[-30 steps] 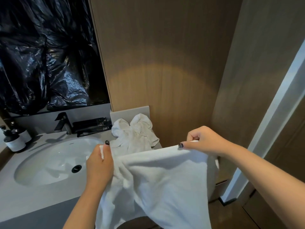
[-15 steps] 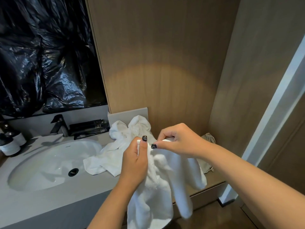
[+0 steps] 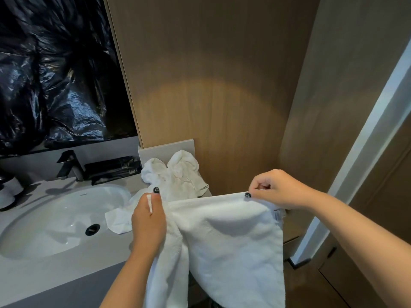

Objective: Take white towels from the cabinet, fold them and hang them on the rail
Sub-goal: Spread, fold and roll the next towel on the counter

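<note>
A white towel (image 3: 231,245) hangs spread between my two hands in front of the counter. My left hand (image 3: 149,221) pinches its top edge at the left, thumb on the near side. My right hand (image 3: 278,187) pinches the top edge at the right, fingers curled over the hem. The cloth sags below and runs out of the frame's bottom. Another white towel (image 3: 175,176) lies crumpled on the grey counter (image 3: 66,270) behind my hands, one corner reaching the basin's rim. No rail or cabinet shows.
A white oval basin (image 3: 55,221) sits in the counter at left, with a dark tap (image 3: 69,165) and a black tray of dark tubes (image 3: 113,168) behind it. Black plastic sheeting (image 3: 53,74) covers the wall above. Wood panels stand ahead and right; a white door frame (image 3: 364,138) runs down the right.
Half a second ago my hands were together at the towel's top edge. They have moved apart, stretching the towel's top edge between them.
</note>
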Demonstrator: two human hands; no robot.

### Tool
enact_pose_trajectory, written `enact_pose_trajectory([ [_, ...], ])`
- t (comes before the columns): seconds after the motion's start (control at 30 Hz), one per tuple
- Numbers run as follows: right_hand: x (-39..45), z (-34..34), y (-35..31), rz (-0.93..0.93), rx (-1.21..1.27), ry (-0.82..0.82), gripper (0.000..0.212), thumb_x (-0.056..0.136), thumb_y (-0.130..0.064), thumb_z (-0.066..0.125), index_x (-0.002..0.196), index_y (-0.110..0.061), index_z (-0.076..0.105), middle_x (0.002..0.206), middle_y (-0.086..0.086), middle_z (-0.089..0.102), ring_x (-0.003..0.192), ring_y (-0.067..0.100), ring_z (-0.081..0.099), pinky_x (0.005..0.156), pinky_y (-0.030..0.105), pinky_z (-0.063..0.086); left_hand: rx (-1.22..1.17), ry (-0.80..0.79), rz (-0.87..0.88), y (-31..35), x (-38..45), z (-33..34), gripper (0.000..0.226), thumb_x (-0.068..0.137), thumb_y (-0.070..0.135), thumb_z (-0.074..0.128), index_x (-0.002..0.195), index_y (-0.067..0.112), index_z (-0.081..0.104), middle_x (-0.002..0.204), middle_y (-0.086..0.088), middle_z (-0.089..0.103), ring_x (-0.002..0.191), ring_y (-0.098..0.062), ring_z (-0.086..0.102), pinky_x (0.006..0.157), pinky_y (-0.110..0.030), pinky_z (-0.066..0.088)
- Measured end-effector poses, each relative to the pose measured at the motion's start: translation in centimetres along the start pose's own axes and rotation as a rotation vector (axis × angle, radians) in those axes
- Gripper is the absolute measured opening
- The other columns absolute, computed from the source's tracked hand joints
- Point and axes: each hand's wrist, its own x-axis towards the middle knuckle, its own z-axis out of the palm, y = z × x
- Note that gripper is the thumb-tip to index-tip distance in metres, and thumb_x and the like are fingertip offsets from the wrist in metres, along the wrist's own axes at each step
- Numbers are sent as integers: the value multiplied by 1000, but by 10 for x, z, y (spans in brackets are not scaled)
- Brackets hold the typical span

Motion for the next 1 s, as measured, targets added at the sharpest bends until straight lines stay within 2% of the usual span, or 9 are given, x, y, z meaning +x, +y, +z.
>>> enact_pose_trajectory([
  [0.1,-1,5,2,-1,52,61,8,95,-21,61,92,-26,68,59,-10,57,51,5,43,56,20,39,-4,-10,-28,-4,1,2,38,103,29,42,70,11,44,68,2,46,67,-17,43,65,-36,34],
  [0.23,-2,9,-8,61,291,155,19,97,-14,56,92,-20,73,71,-4,68,59,13,56,54,28,45,29,-24,28,-3,6,3,26,100,27,51,75,20,58,102,-1,59,101,-8,47,85,-16,36],
  [0.37,-6,17,-23,145,580,61,20,97,-6,55,93,-5,75,65,-6,67,56,6,58,53,21,51,3,-60,54,14,0,1,47,97,33,57,57,14,40,61,9,41,58,-10,37,57,-26,30],
  [0.5,-10,19,-37,112,748,-100,20,88,6,63,101,-4,74,92,15,74,81,20,71,75,28,59,-107,-170,2,38,-15,1,52,92,32,64,55,16,32,53,4,24,51,-9,23,47,-19,21],
  [0.6,-15,17,-47,24,519,-161,37,79,7,72,110,-14,73,96,14,74,88,21,70,84,29,56,-193,-255,-90,44,-20,4,38,92,26,65,56,21,55,53,11,49,51,-8,45,52,-10,36],
  [0.67,-17,20,-56,-26,363,-96,31,80,2,72,105,-15,74,85,7,75,79,17,71,77,26,57,-279,-327,-164,49,-21,3,18,92,17,66,85,29,76,84,15,74,81,-4,68,74,-18,52],
  [0.73,-18,24,-62,-63,381,-61,15,86,-2,68,98,-9,74,81,9,75,78,18,73,71,25,58,-308,-357,-169,54,-23,1,22,91,9,67,99,27,77,96,9,76,95,-7,70,84,-26,55],
  [0.87,-20,30,-67,-160,284,-12,8,89,-17,69,84,-15,75,66,2,69,62,12,62,60,25,48,-396,-373,-171,67,-30,-1,19,86,4,70,96,20,75,89,1,78,85,-11,73,70,-20,57],
  [1.0,-19,36,-71,-232,202,41,3,83,-26,75,83,-24,77,84,3,59,74,13,54,66,29,44,-399,-436,-147,74,-37,-2,24,90,0,64,97,20,76,90,-1,78,84,-13,73,65,-18,55],
])
